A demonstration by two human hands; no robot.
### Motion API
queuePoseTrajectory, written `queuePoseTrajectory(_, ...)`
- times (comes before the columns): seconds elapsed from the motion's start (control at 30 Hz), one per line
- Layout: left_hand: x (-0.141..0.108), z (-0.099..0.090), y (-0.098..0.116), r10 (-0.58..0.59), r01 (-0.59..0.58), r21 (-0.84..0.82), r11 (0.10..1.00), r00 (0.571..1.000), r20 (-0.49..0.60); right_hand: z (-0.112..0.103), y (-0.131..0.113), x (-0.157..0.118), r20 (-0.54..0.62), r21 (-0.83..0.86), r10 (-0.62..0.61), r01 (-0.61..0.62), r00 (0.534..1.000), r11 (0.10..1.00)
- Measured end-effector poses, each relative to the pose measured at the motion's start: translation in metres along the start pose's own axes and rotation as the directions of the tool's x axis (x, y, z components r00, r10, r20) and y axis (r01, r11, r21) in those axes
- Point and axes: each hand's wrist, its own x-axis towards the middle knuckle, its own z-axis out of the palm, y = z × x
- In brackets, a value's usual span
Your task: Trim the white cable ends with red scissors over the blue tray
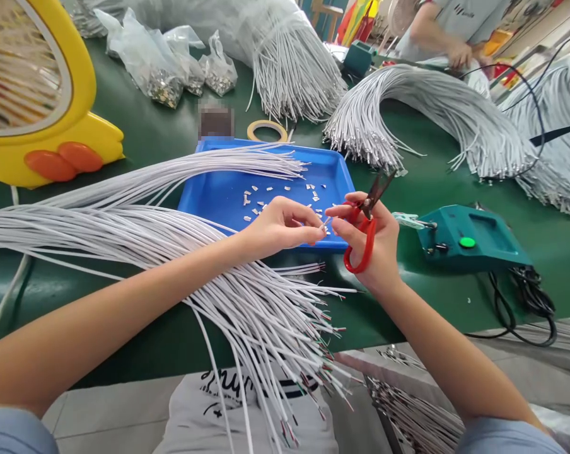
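My left hand [285, 228] reaches over the blue tray [209, 202], thumb and forefinger pinched on what looks like a white cable end [325, 222]. Close by on the right, my right hand [379, 243] holds scissors [364, 236] with red handles, their dark blades pointing up and away. Its thumb and forefinger come up to the same cable end; whether they touch it I cannot tell. Small white scraps [247, 198] lie scattered in the tray. Below my left forearm spreads a bundle of white cables [247, 296], with coloured wires showing at their ends.
Another cable bundle [219, 161] rests across the tray. Behind are a tape roll [267, 123], bags of metal parts [159, 79] and more cables [422, 94]. A yellow fan [84, 126] stands left, a green device [474, 236] right. A co-worker's hands [462, 55] show across the table.
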Motion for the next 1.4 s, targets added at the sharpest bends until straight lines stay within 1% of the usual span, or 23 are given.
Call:
queuePoseTrajectory(0.13,0.0001,-0.0015,0.0023,-0.049,0.049,-0.027,0.998,0.999,-0.002,0.0000,-0.0006,-0.0013,0.039,-0.023,-0.069,0.069,0.997,0.997)
queuePoseTrajectory(0.27,0.0001,-0.0024,0.0023,-0.082,0.082,0.004,0.997,0.997,0.011,-0.0001,0.0020,-0.0021,-0.001,-0.076,-0.182,0.181,0.983,0.981)
queuePoseTrajectory(0.37,-0.0002,-0.0024,0.0017,-0.062,0.062,0.051,0.997,0.998,0.005,0.0006,0.0030,-0.0036,-0.035,-0.102,-0.277,0.272,0.960,0.957)
queuePoseTrajectory(0.47,-0.0001,-0.0018,0.0001,-0.022,0.021,0.082,0.996,1.000,0.020,0.0019,0.0026,-0.0057,-0.018,-0.111,-0.324,0.320,0.946,0.941)
queuePoseTrajectory(0.6,0.0007,-0.0008,-0.0023,0.030,-0.035,0.112,0.993,0.999,0.045,0.0034,0.0018,-0.0070,-0.002,-0.139,-0.337,0.334,0.941,0.932)
queuePoseTrajectory(0.7,0.0014,-0.0010,-0.0028,0.048,-0.051,0.151,0.987,0.999,0.022,0.0042,0.0010,-0.0070,-0.025,-0.171,-0.343,0.334,0.939,0.927)
queuePoseTrajectory(0.77,0.0015,-0.0015,-0.0025,0.055,-0.055,0.155,0.986,0.998,0.003,0.0048,0.0003,-0.0070,-0.036,-0.154,-0.367,0.357,0.930,0.921)
queuePoseTrajectory(0.87,0.0011,-0.0018,-0.0016,0.045,-0.040,0.138,0.990,0.998,-0.034,0.0057,0.0007,-0.0073,-0.024,-0.121,-0.390,0.384,0.921,0.915)
queuePoseTrajectory(0.93,0.0006,-0.0013,-0.0013,0.033,-0.025,0.132,0.991,0.998,-0.053,0.0060,0.0025,-0.0072,-0.018,-0.145,-0.378,0.372,0.926,0.917)
queuePoseTrajectory(1.13,0.0006,0.0003,-0.0011,0.035,-0.027,0.140,0.990,0.998,-0.054,0.0055,0.0061,-0.0070,-0.023,-0.149,-0.390,0.382,0.921,0.912)
queuePoseTrajectory(1.3,0.0007,0.0000,-0.0005,0.018,-0.004,0.159,0.987,0.996,-0.083,0.0046,0.0027,-0.0096,-0.033,-0.265,-0.331,0.311,0.943,0.913)
queuePoseTrajectory(1.33,0.0007,-0.0001,-0.0005,0.017,-0.003,0.162,0.987,0.996,-0.087,0.0046,0.0020,-0.0097,-0.020,-0.274,-0.327,0.310,0.945,0.911)
queuePoseTrajectory(1.4,0.0009,0.0000,-0.0005,0.024,-0.008,0.168,0.986,0.996,-0.091,0.0049,0.0010,-0.0091,0.027,-0.240,-0.347,0.343,0.937,0.908)
